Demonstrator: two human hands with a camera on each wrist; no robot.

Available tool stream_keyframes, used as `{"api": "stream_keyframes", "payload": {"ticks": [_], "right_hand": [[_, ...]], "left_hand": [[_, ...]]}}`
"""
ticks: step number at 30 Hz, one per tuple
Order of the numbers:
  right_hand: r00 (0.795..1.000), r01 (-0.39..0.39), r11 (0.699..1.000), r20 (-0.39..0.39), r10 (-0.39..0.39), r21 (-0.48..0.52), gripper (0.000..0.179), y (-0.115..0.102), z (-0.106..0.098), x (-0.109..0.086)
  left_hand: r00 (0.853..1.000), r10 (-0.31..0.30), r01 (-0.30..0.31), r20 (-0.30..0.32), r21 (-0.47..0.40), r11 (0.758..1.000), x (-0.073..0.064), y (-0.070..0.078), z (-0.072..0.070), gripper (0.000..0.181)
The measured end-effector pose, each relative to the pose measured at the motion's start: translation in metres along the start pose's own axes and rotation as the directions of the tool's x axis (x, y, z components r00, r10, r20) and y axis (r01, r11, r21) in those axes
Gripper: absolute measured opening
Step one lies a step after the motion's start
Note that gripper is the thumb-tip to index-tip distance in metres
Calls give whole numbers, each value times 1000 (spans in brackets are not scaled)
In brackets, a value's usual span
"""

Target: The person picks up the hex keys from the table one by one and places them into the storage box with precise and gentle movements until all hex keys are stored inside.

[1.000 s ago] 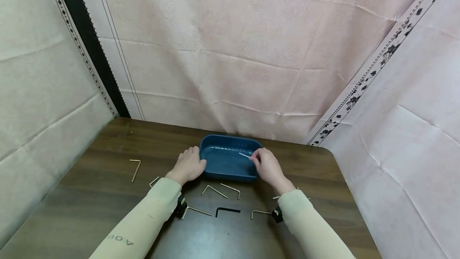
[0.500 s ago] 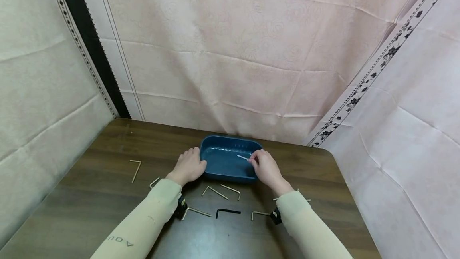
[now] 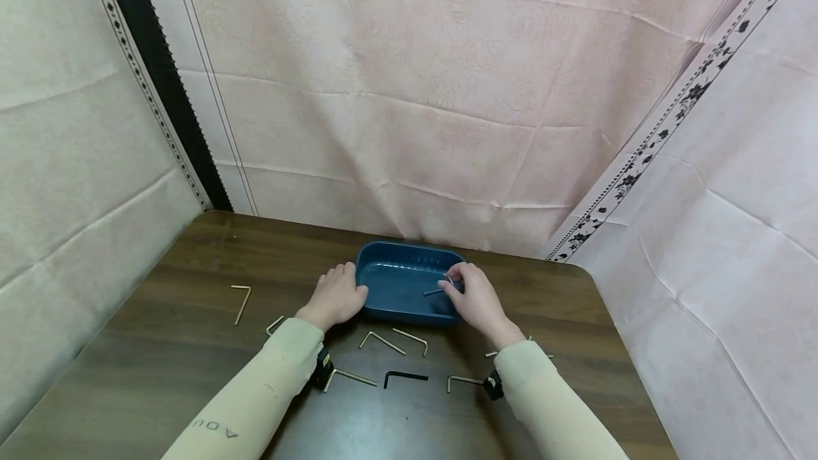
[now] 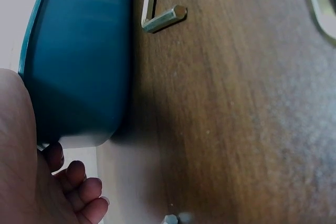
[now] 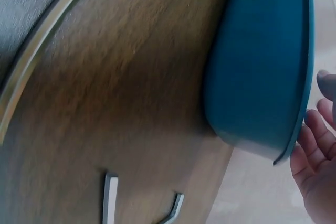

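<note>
A blue tray stands near the table's back edge. My left hand holds it by the left end, thumb at the rim and curled fingers outside the wall. Over the tray's right end is my right hand, thumb and fingertips parted. A thin hex key shows just left of the right thumb, inside the tray; part of it is hidden by the hand. In the right wrist view the fingers reach the tray's rim, and a gap shows between thumb and forefinger.
Several brass-coloured hex keys lie in front of the tray, among them one close by and another far left. A black hex key lies nearer me. Pale cloth hangs behind the wooden table.
The right thumb and fingers have parted. The hex key, held pointing up and left before, now lies at a different angle, lower by the thumb. My left hand and the tray stay put.
</note>
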State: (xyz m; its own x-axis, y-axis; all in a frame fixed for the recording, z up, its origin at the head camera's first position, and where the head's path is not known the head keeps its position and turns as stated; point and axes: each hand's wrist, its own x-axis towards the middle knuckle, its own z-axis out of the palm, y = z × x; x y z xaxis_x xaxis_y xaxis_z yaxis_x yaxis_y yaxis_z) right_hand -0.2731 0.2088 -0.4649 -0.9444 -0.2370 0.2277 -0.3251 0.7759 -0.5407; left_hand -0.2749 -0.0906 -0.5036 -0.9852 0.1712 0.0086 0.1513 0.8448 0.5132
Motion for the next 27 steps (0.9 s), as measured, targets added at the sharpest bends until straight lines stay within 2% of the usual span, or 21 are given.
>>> {"api": "stream_keyframes", "payload": {"ticks": [5,14,21,27], "right_hand": [[999,15,999,-47,-13,38,33,8,-13,-4],[995,-60,998,-73,63,34,33,40,-36,-19],[991,-132,991,-23,132,-21,41,72,-44,-39],[986,-163,984,29,165,-64,38,90,-43,-50]], "left_hand": [[1000,2,-2,-6,0,1000,0,0,2,46],[1000,8,-8,-2,10,1000,0,0,1,43],[1000,9,-9,7,7,1000,-1,1,-2,43],[1000,7,-7,8,9,1000,-1,1,-2,45]]}}
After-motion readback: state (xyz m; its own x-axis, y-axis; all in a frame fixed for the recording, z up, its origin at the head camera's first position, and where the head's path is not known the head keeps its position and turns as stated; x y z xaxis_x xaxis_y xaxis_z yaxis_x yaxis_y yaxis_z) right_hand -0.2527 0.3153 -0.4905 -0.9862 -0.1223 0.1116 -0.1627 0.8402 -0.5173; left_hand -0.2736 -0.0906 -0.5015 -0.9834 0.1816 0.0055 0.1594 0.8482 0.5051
